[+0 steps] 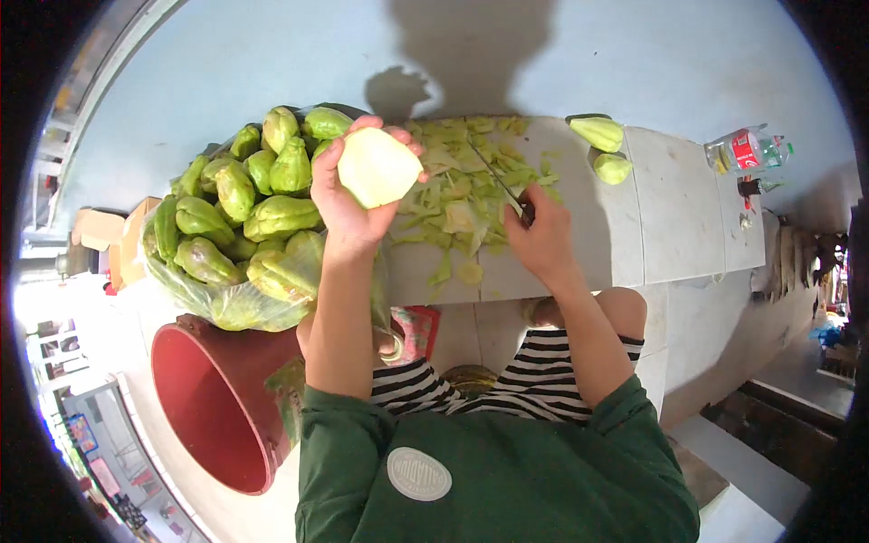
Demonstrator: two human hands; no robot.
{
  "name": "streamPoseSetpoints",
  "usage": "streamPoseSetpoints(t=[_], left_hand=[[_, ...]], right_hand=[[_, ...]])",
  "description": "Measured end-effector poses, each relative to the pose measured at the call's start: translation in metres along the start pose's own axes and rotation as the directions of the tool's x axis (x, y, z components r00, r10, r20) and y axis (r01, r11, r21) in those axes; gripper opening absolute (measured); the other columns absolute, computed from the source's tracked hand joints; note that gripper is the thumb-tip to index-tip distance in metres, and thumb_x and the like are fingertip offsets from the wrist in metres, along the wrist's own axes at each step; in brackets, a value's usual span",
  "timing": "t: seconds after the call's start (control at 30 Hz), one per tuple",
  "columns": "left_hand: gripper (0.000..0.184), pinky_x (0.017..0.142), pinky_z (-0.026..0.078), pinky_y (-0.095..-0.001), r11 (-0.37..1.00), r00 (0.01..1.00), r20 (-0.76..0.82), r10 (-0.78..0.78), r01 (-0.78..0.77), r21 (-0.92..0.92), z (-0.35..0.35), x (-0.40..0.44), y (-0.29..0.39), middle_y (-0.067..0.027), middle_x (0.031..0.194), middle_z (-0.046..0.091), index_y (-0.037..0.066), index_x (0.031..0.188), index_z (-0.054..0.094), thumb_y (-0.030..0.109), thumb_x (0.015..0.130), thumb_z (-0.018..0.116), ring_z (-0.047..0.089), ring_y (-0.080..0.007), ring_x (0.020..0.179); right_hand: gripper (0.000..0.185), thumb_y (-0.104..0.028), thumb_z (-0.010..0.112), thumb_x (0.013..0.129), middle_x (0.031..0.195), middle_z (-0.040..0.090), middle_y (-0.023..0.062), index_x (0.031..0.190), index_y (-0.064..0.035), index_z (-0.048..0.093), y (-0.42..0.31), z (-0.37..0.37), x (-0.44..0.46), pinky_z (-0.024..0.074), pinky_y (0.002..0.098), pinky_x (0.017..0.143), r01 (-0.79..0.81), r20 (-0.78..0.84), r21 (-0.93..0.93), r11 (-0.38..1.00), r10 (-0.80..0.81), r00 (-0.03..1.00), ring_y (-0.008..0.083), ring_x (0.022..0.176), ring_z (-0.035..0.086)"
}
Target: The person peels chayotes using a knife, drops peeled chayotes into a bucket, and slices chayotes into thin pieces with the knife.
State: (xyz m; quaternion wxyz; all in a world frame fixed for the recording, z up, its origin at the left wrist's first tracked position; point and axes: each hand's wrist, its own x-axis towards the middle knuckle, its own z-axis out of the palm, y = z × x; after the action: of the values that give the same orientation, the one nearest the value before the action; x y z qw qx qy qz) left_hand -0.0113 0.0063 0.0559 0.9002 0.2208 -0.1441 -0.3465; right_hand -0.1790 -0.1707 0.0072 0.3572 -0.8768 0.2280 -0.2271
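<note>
A pale, peeled chayote [378, 168] is held up in my left hand [348, 201], with the fingers wrapped behind it. My right hand [543, 233] is closed round the dark handle of a knife [493, 172], whose thin blade points up and to the left over the peelings. Green and pale peelings [462, 222] are spread across the tiled ledge [579, 258] beneath both hands. Left of my left hand, unpeeled green chayotes [233, 190] fill a clear plastic bag [222, 303]. Two pale green chayotes [597, 134] lie on the ledge to the right of the knife.
A red bucket [213, 407] stands on the floor at lower left. A clear bottle with a red label [747, 149] lies at the ledge's right end, near a small dark bottle [749, 186]. A cardboard box [136, 242] is behind the bag, and my knees are against the ledge's front.
</note>
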Motion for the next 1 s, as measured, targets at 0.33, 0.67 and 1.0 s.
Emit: streamPoseSetpoints(t=[0.33, 0.67, 1.0], left_hand=[[0.056, 0.11, 0.031, -0.0478, 0.741, 0.502, -0.553, 0.665, -0.348, 0.575, 0.01, -0.218, 0.147, -0.0254, 0.137, 0.042, -0.008, 0.138, 0.034, 0.026, 0.095, 0.04, 0.041, -0.0367, 0.129], [0.05, 0.088, 0.046, -0.033, 0.428, 0.505, -0.826, 0.251, 0.707, 0.563, -0.14, -0.483, 0.223, -0.0096, 0.113, 0.061, 0.001, 0.123, 0.057, 0.042, 0.098, 0.042, 0.058, -0.0208, 0.102], [0.052, 0.097, 0.042, -0.0365, -0.25, 0.508, -0.327, 0.796, 0.77, 0.588, -0.08, -0.369, 0.171, -0.0209, 0.12, 0.061, -0.007, 0.121, 0.057, 0.038, 0.098, 0.045, 0.057, -0.032, 0.111]], right_hand=[[0.02, -0.017, 0.065, 0.084, 0.068, 0.06, 0.0177, 0.087, -0.0004, 0.055, 0.019, -0.056, -0.02, 0.0452, 0.0428, 0.059, 0.042, -0.13, -0.179, 0.983, -0.066, 0.989, 0.0343, 0.062, 0.06], [0.024, -0.017, 0.07, 0.08, 0.06, 0.057, 0.0147, 0.084, -0.0007, 0.053, 0.034, -0.091, -0.009, 0.0463, 0.0384, 0.055, -0.209, -0.15, 0.035, 0.977, 0.211, 0.966, 0.0291, 0.054, 0.058], [0.022, -0.015, 0.069, 0.079, 0.058, 0.056, 0.013, 0.081, 0.0013, 0.055, 0.047, -0.121, -0.007, 0.0454, 0.0353, 0.054, -0.278, -0.291, 0.068, 0.958, 0.286, 0.913, 0.0227, 0.051, 0.054]])
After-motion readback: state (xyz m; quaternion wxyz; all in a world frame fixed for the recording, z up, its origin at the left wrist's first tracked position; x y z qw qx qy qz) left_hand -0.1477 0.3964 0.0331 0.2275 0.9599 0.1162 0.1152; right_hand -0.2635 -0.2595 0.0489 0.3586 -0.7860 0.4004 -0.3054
